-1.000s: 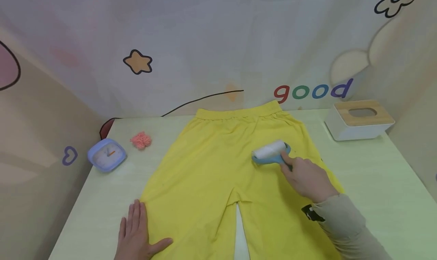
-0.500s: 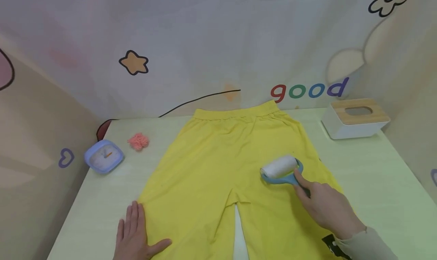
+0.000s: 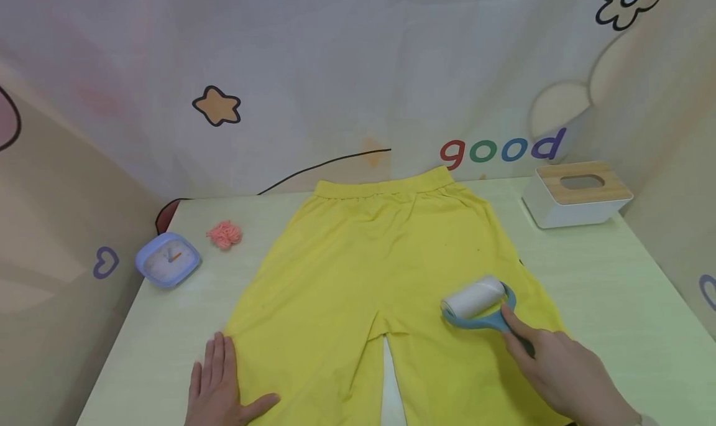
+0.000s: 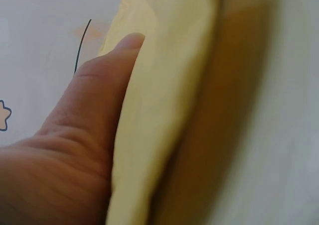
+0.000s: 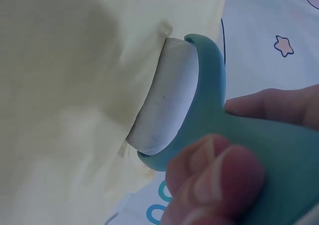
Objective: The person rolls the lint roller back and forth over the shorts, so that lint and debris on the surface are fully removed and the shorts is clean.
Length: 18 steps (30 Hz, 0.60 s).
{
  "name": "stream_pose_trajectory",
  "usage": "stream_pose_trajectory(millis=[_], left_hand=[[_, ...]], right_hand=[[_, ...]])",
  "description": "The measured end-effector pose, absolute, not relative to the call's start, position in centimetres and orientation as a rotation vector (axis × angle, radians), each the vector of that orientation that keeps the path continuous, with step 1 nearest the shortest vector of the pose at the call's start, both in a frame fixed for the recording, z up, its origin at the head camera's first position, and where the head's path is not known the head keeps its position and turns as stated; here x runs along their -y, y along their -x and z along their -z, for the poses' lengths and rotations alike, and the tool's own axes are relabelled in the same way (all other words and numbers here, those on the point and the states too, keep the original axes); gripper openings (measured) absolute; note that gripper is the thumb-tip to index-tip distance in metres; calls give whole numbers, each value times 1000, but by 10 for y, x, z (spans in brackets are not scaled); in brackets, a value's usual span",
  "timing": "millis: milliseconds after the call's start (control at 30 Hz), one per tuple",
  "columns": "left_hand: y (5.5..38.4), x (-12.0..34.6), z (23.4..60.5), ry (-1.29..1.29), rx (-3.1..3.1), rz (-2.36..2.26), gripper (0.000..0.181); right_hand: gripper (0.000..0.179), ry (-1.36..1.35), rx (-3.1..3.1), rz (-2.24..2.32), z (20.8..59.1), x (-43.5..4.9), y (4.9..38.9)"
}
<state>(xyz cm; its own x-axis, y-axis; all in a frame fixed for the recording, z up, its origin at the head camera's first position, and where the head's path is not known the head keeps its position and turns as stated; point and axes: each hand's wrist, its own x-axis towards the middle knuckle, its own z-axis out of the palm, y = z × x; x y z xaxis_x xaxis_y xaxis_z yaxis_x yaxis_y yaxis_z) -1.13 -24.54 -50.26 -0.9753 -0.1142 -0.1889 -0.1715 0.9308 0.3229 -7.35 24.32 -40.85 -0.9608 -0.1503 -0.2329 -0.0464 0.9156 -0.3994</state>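
Observation:
Yellow elastic-waist trousers [image 3: 335, 277] lie spread on the table, waistband at the far side. My right hand [image 3: 565, 364] grips the handle of a blue lint roller [image 3: 475, 298], its white sheet roll against the right leg of the trousers, just below hip level. In the right wrist view, the lint roller [image 5: 167, 95] meets the cloth along its length, with curled fingers [image 5: 214, 175] around the handle. My left hand [image 3: 218, 382] rests flat at the trousers' left edge, fingers straight and thumb spread over the cloth. The left wrist view shows the thumb [image 4: 94, 90] along the yellow fabric [image 4: 154, 85].
A white tissue box [image 3: 578, 196] with a wooden lid stands at the back right of the table [image 3: 626, 289]. At the back left are a blue square clock [image 3: 168, 260] and a small pink yarn-like bundle [image 3: 225, 234]. A printed cloth backdrop [image 3: 313, 71] rises behind.
The right hand has drawn the lint roller toward the near right, from the upper hip area down the right leg. The left hand stays in place; the head view has shifted slightly.

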Motion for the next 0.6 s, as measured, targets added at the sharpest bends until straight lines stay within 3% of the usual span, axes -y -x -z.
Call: stream_pose_trajectory(millis=[600], left_hand=[[12, 244, 500, 226, -2908, -505, 141]], right_hand=[[65, -105, -2564, 386, 420, -300, 32]])
